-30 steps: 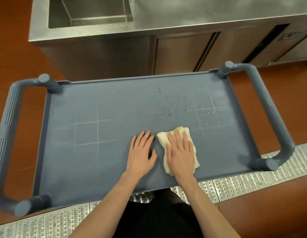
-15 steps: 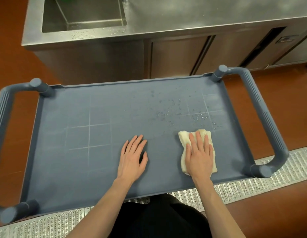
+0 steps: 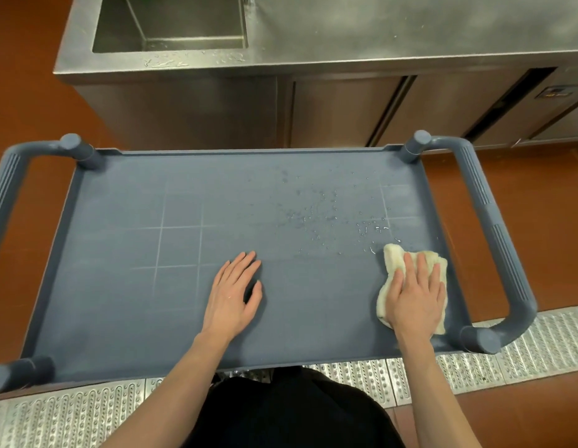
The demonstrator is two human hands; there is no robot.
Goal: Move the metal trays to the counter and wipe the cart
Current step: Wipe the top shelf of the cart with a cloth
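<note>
Since the earlier frames, the right hand (image 3: 413, 295) and its cloth (image 3: 394, 253) have travelled rightward across the cart (image 3: 119, 302), from beside the left hand to the near right corner of the top shelf. Left hand (image 3: 231, 295) has kept its place, flat near the middle of the near edge, fingers straight and pressing on the bare shelf, holding nothing. Right hand lies flat with fingers straight, pressing the folded cream cloth onto the shelf, close to the right handle (image 3: 504, 253).

Water droplets (image 3: 316, 215) remain in a loose patch beyond and to the left of the cloth, the nearest ones just off its far edge. The patch stretches sideways along the shelf's long axis. Right hand is clearly the nearer one; the left is well apart.

No metal trays are in view on the cart, nor on the visible part of the steel worktop (image 3: 410, 33) with its sink (image 3: 171, 24). Judgement: wiping is under way, and the next stroke should go away from the person and leftward.
</note>
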